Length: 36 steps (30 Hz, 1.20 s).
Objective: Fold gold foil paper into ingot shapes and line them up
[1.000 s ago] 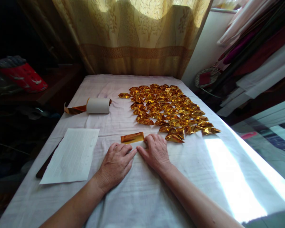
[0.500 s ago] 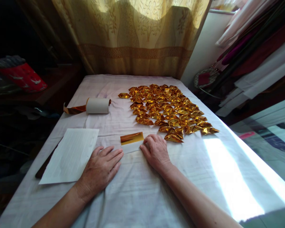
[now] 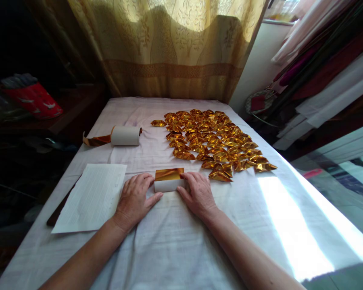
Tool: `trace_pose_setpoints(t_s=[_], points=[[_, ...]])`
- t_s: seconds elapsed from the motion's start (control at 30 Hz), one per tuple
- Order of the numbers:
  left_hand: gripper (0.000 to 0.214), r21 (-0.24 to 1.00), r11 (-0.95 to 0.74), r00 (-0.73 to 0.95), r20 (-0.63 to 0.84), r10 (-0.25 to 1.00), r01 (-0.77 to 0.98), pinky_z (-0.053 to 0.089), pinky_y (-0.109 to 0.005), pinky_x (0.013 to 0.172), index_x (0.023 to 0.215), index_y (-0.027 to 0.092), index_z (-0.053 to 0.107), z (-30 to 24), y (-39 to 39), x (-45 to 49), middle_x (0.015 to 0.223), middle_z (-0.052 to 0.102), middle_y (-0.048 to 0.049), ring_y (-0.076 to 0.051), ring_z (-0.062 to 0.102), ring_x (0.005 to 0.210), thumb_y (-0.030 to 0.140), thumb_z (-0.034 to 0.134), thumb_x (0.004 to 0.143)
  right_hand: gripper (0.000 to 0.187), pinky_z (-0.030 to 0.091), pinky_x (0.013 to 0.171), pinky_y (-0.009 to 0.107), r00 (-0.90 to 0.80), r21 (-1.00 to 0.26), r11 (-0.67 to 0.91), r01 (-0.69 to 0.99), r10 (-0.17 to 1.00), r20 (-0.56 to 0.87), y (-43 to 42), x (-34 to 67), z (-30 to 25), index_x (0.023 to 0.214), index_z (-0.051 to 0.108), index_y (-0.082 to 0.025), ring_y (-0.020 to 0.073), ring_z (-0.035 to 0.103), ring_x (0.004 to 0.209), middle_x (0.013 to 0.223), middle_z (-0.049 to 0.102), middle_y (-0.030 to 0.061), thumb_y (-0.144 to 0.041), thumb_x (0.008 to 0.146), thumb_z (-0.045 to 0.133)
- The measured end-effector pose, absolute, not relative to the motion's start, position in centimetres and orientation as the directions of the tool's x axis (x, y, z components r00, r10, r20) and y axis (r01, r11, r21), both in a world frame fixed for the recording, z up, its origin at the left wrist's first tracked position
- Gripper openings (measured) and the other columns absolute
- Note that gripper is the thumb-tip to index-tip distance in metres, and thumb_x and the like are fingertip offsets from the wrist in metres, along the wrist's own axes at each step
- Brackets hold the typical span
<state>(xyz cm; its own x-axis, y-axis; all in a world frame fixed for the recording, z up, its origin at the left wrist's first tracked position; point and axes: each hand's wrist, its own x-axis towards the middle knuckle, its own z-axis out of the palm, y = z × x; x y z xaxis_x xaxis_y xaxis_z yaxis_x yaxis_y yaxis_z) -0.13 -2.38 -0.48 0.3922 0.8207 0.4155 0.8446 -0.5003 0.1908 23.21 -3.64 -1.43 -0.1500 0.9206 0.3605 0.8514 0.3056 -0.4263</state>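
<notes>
A small sheet of gold foil paper [image 3: 169,174] lies in front of me, its lower part folded up so that the white back shows. My left hand [image 3: 134,197] pinches its left end, with the thumb along the lower white edge and the fingers at the side. At the right end my right hand [image 3: 199,192] grips the sheet, thumb low and fingers above. Just beyond that hand, many folded gold foil ingots [image 3: 213,139] stand in rows. One ingot [image 3: 158,123] sits a little apart at their left.
A grey-white roll [image 3: 125,135] with a foil strip trailing left lies at the back left. Near my left hand, a white paper sheet [image 3: 89,197] partly covers a dark flat object [image 3: 56,213]. A curtain hangs behind the table; clothes hang at the right.
My left hand has moved from lying flat to gripping the foil paper's left end, thumb now apart. The white folded part stands out more. My right hand stays at its end.
</notes>
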Motion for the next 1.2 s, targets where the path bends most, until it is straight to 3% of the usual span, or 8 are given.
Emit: trace_pose_setpoints(t_s=[0.27, 0.4, 0.5, 0.63, 0.77, 0.93, 1.03, 1.2], points=[[0.055, 0.172, -0.507, 0.371, 0.495, 0.786, 0.845, 0.047, -0.043, 0.093, 0.136, 0.019, 0.049, -0.8, -2.7, 0.1, 0.122, 0.061, -0.0127, -0.029, 0.057, 0.11, 0.032, 0.068, 0.086, 0.028, 0.041, 0.091, 0.044, -0.129, -0.453, 0.312, 0.835, 0.912, 0.39, -3.6, 23.2, -1.5, 0.105, 0.065, -0.022, 0.0287, 0.059, 0.105, 0.114, 0.067, 0.0099, -0.032, 0.081, 0.072], [0.023, 0.236, -0.519, 0.379, 0.452, 0.807, 0.822, 0.047, -0.046, 0.095, 0.107, 0.022, 0.067, -0.5, -2.7, 0.2, 0.124, 0.061, -0.0115, -0.031, 0.056, 0.114, 0.028, 0.068, 0.084, 0.022, 0.042, 0.09, 0.044, -0.125, -0.438, 0.341, 0.832, 0.884, 0.451, -3.7, 23.5, -1.6, 0.096, 0.066, -0.022, 0.0292, 0.058, 0.108, 0.119, 0.065, 0.0105, -0.028, 0.077, 0.074], [0.005, 0.277, -0.543, 0.402, 0.432, 0.807, 0.793, 0.046, -0.047, 0.096, 0.089, 0.021, 0.066, -0.4, -2.7, 0.1, 0.125, 0.064, -0.0106, -0.031, 0.056, 0.118, 0.025, 0.065, 0.086, 0.01, 0.042, 0.092, 0.043, -0.158, -0.399, 0.399, 0.826, 0.842, 0.515, -3.8, 23.7, -1.6, 0.089, 0.067, -0.024, 0.0279, 0.057, 0.111, 0.123, 0.064, 0.0087, -0.024, 0.08, 0.071], [0.008, 0.283, -0.635, 0.469, 0.477, 0.743, 0.718, 0.045, -0.048, 0.101, 0.088, 0.022, 0.063, -0.4, -2.6, -0.1, 0.118, 0.071, -0.0081, -0.027, 0.059, 0.121, 0.021, 0.056, 0.092, 0.005, 0.041, 0.096, 0.041, -0.228, -0.377, 0.496, 0.782, 0.791, 0.568, -3.7, 23.9, -1.4, 0.086, 0.064, -0.025, 0.0254, 0.057, 0.117, 0.12, 0.068, 0.0056, -0.02, 0.087, 0.062], [0.015, 0.293, -0.678, 0.451, 0.563, 0.692, 0.674, 0.048, -0.043, 0.1, 0.109, 0.022, 0.059, -0.3, -2.7, -0.1, 0.103, 0.075, -0.0049, -0.02, 0.07, 0.098, 0.021, 0.052, 0.096, 0.006, 0.041, 0.098, 0.041, -0.246, -0.42, 0.559, 0.715, 0.764, 0.597, -3.7, 23.8, -1.0, 0.095, 0.06, -0.024, 0.0239, 0.06, 0.115, 0.111, 0.073, 0.0044, -0.02, 0.093, 0.056], [0.006, 0.38, -0.625, 0.285, 0.65, 0.705, 0.682, 0.055, -0.027, 0.076, 0.097, 0.022, 0.056, 0.5, -3.3, 0.1, 0.077, 0.069, 0.0016, -0.015, 0.068, 0.07, 0.027, 0.053, 0.096, 0.007, 0.049, 0.08, 0.035, -0.154, -0.516, 0.567, 0.642, 0.755, 0.638, -3.8, 23.4, -0.2, 0.097, 0.059, -0.024, 0.0185, 0.067, 0.079, 0.084, 0.072, 0.002, -0.02, 0.093, 0.055], [0.019, 0.559, -0.486, 0.123, 0.562, 0.818, 0.672, 0.05, -0.021, 0.059, 0.107, 0.021, 0.057, 0.7, -3.9, 0.3, 0.071, 0.063, 0.0045, -0.012, 0.063, 0.059, 0.034, 0.053, 0.095, 0.012, 0.05, 0.069, 0.029, -0.017, -0.622, 0.527, 0.579, 0.771, 0.637, -3.9, 23.1, 0.1, 0.102, 0.058, -0.024, 0.0148, 0.064, 0.066, 0.074, 0.068, -0.0019, -0.018, 0.092, 0.055], [0.045, 0.725, -0.284, 0.031, 0.341, 0.94, 0.628, 0.043, -0.018, 0.056, 0.135, 0.017, 0.048, 0.4, -3.8, 0.6, 0.059, 0.049, 0.0097, -0.009, 0.052, 0.051, 0.038, 0.047, 0.095, 0.018, 0.05, 0.072, 0.029, 0.036, -0.683, 0.453, 0.574, 0.819, 0.573, -3.5, 23.0, -0.4, 0.109, 0.055, -0.025, 0.0148, 0.066, 0.068, 0.073, 0.069, -0.003, -0.02, 0.093, 0.053]])
